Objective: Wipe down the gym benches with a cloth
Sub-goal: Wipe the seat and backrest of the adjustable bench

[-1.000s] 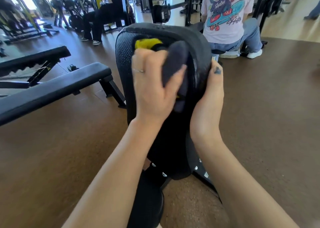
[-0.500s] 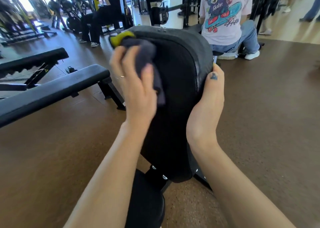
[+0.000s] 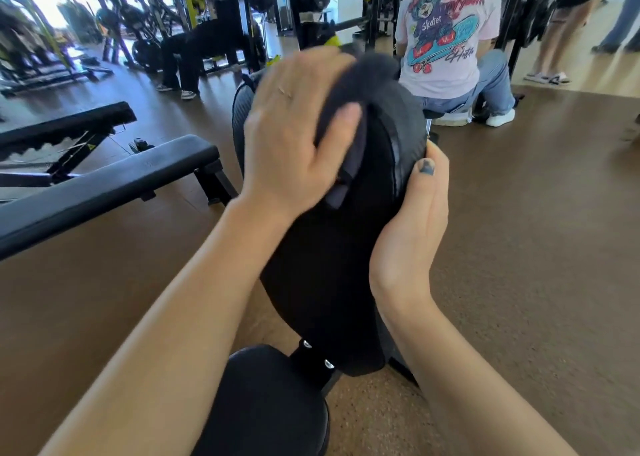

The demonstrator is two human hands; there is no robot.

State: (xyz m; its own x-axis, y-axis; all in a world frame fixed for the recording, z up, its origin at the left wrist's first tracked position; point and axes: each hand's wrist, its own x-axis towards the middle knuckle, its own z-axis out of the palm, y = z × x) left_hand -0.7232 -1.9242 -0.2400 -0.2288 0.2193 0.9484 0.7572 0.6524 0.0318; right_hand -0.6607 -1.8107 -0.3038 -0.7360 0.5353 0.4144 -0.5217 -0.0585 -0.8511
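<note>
A black padded backrest [image 3: 332, 265] of an upright gym bench stands tilted in front of me, with its round seat pad [image 3: 266, 403] below. My left hand [image 3: 294, 137] grips a dark grey cloth [image 3: 349, 109] and presses it against the upper part of the backrest. My right hand [image 3: 412, 220] holds the backrest's right edge, thumb on the front, fingers hidden behind the pad. The top of the backrest is covered by the cloth and my left hand.
A flat black bench [image 3: 104, 185] stands to the left, an inclined one [image 3: 65, 126] behind it. A person in a printed T-shirt [image 3: 446, 33] sits just beyond the backrest. Weight racks and other people fill the back. Brown floor [image 3: 536, 248] lies open to the right.
My left hand has swept the cloth from the backrest's upper left corner to its top middle. My right hand stays on the right edge.
</note>
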